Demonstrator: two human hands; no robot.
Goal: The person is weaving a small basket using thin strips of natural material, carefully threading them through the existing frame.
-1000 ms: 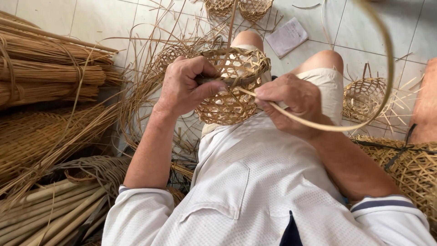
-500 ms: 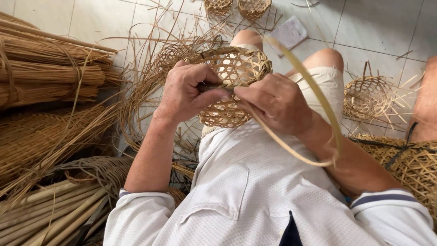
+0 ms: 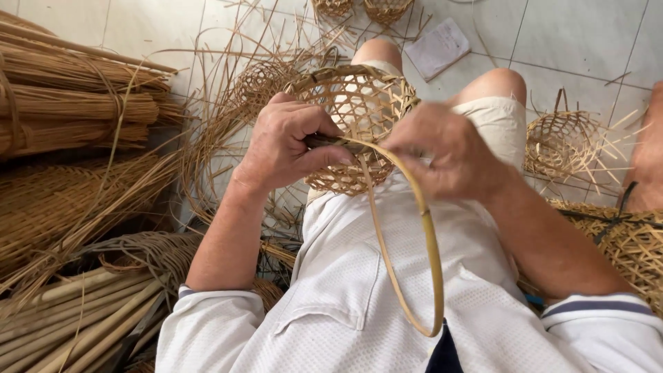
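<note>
A small open-weave bamboo basket (image 3: pixel 356 103) rests over my lap, mouth tilted away from me. My left hand (image 3: pixel 286 141) pinches its near rim together with the end of a flat bamboo strip (image 3: pixel 421 235). The strip bends in a loop down over my white shirt and back up. My right hand (image 3: pixel 445 155), blurred with motion, grips the strip beside the basket's right side. The basket's near wall is partly hidden behind both hands.
Bundles of bamboo strips (image 3: pixel 76 110) and split canes (image 3: pixel 76 311) lie stacked at my left. Loose strands (image 3: pixel 228 62) cover the tiled floor. Another half-woven basket (image 3: pixel 563 141) sits at right, woven mats (image 3: pixel 628 242) beside it, a grey pad (image 3: pixel 438 47) ahead.
The long strip, arched high to the right a second ago, has swung down into a loop over my chest. My right hand has shifted along it toward the rim.
</note>
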